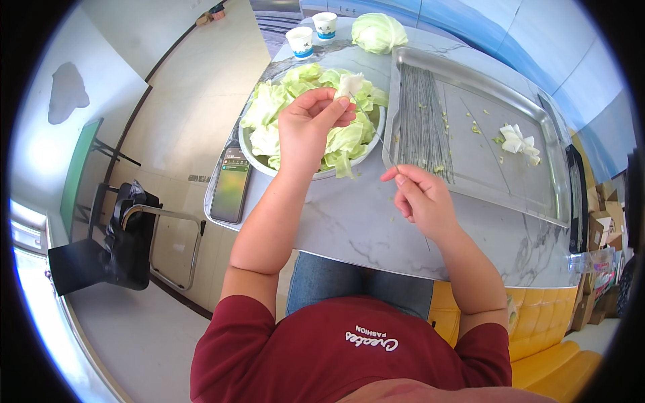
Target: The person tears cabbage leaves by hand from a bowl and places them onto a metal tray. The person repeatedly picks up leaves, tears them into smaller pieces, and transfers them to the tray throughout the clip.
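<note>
Raised over the basin, my left hand (315, 118) pinches a pale piece of cabbage (349, 84) between thumb and fingers. My right hand (426, 196) grips a thin metal skewer (381, 141), which slants up to the cabbage piece; whether its tip has gone through is unclear. Below my left hand, a round metal basin (252, 160) is heaped with torn green cabbage leaves (264, 108). To the right lies a shallow metal tray (463, 151) with a dense row of skewers (423, 121). Pale cabbage pieces (519, 143) rest at the tray's right side, apparently on skewers.
A whole cabbage (379, 32) and two paper cups (300, 43) stand at the marble-patterned table's (342, 216) far end. A smartphone (231, 186) lies by its left edge. Beside the table are a metal-framed chair (176, 216) and a yellow padded seat (541, 312).
</note>
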A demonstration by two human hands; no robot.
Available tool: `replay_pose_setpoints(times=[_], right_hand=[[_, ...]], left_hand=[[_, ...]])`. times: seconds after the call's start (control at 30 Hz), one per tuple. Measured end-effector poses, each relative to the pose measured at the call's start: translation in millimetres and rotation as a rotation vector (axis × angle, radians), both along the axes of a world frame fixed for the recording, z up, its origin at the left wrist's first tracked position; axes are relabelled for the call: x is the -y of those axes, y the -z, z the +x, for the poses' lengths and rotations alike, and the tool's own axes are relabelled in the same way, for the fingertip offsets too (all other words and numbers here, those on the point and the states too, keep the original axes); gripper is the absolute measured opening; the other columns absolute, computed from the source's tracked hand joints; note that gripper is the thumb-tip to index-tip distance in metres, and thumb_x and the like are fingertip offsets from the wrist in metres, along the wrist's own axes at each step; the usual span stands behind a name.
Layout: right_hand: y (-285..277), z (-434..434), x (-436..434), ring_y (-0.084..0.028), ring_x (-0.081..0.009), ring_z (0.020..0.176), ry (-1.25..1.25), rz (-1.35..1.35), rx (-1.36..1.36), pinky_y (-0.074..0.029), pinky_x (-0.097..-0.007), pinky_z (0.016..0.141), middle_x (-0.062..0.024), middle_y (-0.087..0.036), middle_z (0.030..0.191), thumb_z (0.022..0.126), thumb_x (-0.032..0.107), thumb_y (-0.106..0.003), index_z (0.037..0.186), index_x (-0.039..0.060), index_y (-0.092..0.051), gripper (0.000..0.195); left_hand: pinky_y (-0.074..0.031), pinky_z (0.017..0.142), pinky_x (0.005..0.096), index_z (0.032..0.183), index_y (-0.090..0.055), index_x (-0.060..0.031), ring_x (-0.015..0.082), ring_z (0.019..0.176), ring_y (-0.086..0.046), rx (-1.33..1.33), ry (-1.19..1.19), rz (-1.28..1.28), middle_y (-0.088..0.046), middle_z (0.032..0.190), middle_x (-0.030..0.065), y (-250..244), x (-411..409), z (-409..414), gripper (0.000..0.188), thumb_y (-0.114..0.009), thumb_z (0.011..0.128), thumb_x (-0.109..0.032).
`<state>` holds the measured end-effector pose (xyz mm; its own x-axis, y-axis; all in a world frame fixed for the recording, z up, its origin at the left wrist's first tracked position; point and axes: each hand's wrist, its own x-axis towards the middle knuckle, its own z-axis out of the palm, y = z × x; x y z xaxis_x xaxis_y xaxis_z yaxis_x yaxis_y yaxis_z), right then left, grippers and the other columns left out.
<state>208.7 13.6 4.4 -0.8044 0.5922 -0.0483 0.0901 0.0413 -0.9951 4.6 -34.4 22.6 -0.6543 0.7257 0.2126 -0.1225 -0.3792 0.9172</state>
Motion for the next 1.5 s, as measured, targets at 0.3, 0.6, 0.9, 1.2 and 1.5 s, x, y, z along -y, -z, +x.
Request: replay_pose_setpoints(times=[0.3,0.6,0.9,1.2,1.5], right_hand=[[11.8,-3.5,3.0,-0.036,-0.0045,0.043,0.023,0.015,0.003,-0.031,-0.0205,0.041,0.0004,-0.045,0.053,0.097,0.021,-0.042,0.102,0.0044,-0.058,0.023],[7.1,-8.4,7.5,-0.038,-0.0052,0.046,0.140,-0.055,-0.074,-0.033,-0.0218,0.046,0.0010,-0.044,0.052,0.097,0.018,-0.041,0.100,0.0032,-0.058,0.023],[8.5,-6.8,1.2,-0.036,-0.0053,0.043,0.222,-0.079,-0.163,-0.029,-0.0202,0.041,0.0002,-0.044,0.052,0.097,0.020,-0.041,0.102,0.0019,-0.058,0.025],[3.2,-1.1,-11.3,-0.035,-0.0042,0.042,0.267,-0.092,-0.146,-0.029,-0.0203,0.040,0.0011,-0.044,0.052,0.097,0.020,-0.041,0.100,0.0032,-0.060,0.025],[0.8,4.6,-17.0,-0.034,-0.0041,0.042,0.258,-0.107,-0.157,-0.029,-0.0205,0.040,0.0013,-0.044,0.052,0.096,0.018,-0.041,0.099,0.0038,-0.060,0.024]], left_hand=[[-0.042,0.058,0.0211,0.089,-0.062,0.0007,0.0103,0.064,-0.057,0.065,0.049,-0.041,-0.064,0.076,0.0067,5.6,-2.0,6.3,0.008,-0.064,0.083,-0.004],[-0.041,0.053,0.0188,0.089,-0.062,-0.0004,0.0058,0.062,-0.056,0.025,0.197,-0.086,-0.066,0.074,0.0056,15.7,-1.6,38.7,0.012,-0.067,0.081,-0.007],[-0.043,0.060,0.0211,0.091,-0.062,-0.0008,0.0087,0.070,-0.058,-0.032,0.295,-0.049,-0.066,0.081,0.0062,18.9,0.7,54.9,0.009,-0.064,0.083,-0.004],[-0.048,0.060,0.0284,0.093,-0.068,-0.0056,0.0157,0.068,-0.061,-0.713,-0.180,-0.374,-0.066,0.079,0.0082,0.7,-17.4,-14.6,0.021,-0.066,0.082,-0.023],[-0.048,0.081,0.0339,0.096,-0.069,-0.0134,0.0206,0.091,-0.061,-1.209,-0.206,-0.763,-0.063,0.103,0.0053,-3.1,-66.1,-56.1,0.023,-0.069,0.077,-0.026]])
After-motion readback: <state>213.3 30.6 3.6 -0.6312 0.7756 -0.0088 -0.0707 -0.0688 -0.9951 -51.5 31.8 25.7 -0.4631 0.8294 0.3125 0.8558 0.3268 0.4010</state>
